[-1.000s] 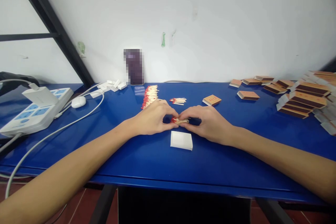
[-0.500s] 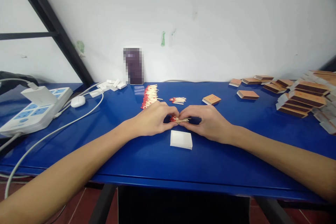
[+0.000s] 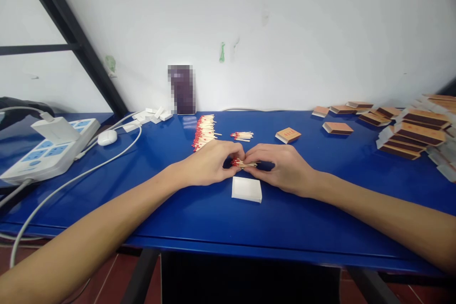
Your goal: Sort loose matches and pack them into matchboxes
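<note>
Between my fingertips is a small bunch of red-headed matches (image 3: 245,163), heads to the left. My left hand (image 3: 210,164) pinches the bunch from the left, and my right hand (image 3: 285,166) grips it from the right. Their fingertips meet around the sticks and hide part of them. Just in front of the hands lies a white matchbox tray (image 3: 247,189). Beyond them is a smaller group of matches (image 3: 242,136), with a larger match pile (image 3: 204,130) to its left. An orange matchbox sleeve (image 3: 288,135) rests behind my right hand.
Several matchboxes (image 3: 415,135) are stacked and scattered at the right. White tray pieces (image 3: 153,115) and a dark phone (image 3: 183,90) are by the wall. At the left, a power strip (image 3: 50,152), a white earphone case (image 3: 107,137) and cables lie on the blue table (image 3: 199,218).
Hardly anything differs. Both hands keep their pinch on the match bunch, with only slight finger movement, and the whole view has shifted a little.
</note>
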`<state>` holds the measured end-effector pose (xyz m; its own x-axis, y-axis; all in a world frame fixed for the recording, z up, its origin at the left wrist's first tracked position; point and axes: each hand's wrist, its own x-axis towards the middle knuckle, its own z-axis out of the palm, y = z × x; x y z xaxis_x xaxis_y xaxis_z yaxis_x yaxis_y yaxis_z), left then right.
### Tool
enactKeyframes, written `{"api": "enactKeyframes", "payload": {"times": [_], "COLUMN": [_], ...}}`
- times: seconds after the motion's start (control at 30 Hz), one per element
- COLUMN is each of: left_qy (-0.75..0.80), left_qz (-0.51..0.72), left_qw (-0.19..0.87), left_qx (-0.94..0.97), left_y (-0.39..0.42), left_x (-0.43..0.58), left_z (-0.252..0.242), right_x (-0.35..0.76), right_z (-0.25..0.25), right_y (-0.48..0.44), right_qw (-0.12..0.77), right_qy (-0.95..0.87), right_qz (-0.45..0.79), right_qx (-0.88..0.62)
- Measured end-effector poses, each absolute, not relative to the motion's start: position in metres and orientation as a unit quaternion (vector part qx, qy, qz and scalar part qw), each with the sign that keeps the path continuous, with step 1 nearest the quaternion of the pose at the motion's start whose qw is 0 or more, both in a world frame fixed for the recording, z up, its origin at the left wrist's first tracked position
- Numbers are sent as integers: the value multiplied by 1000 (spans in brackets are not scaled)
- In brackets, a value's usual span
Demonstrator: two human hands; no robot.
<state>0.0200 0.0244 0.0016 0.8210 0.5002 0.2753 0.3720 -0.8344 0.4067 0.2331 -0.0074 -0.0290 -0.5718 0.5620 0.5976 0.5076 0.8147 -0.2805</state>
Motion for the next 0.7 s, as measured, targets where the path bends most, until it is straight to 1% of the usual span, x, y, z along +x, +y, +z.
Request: {"api": "enactKeyframes", "payload": {"times": [0.37,0.7], "left_qy": [243,218], "left_qz": [175,196], "left_qw": [173,149], "left_qx": [938,944], "left_y": [22,27], "left_x": [23,23], "left_z": [3,-1], "right_x": [234,234], "right_z": [-28,-29], "right_y": [-8,-6], "right_qw": [352,378], "right_qy": [-880,-880], "right_qz": [64,35], "right_qx": [-313,-287]}}
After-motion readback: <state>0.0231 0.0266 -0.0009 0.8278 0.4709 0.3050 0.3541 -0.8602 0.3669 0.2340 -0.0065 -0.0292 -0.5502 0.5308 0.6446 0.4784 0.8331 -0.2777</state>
